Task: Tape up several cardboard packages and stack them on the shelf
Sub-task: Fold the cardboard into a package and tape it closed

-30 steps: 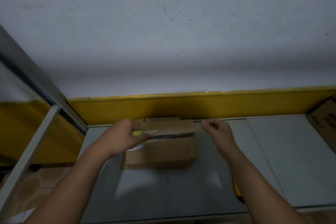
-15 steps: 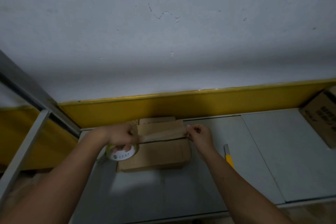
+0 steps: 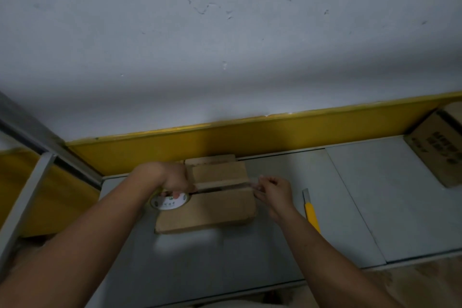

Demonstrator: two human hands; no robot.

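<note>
Cardboard box [image 3: 205, 204] at shelf [image 3: 275, 252] back edge. Left hand [image 3: 172, 177] grips tape roll [image 3: 168, 201]; right hand [image 3: 273, 191] pinches tape end. Risk: slack strip wrinkles or misses seam, flaps gape.

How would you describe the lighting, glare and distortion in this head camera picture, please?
Head view: dim overall, with a broad shadow across the wall; a pale glare patch on the shelf surface just before the cardboard box; wide-angle bending of the yellow band; the right hand looks slightly motion-blurred, and the print on the tape roll is unreadable.
</note>
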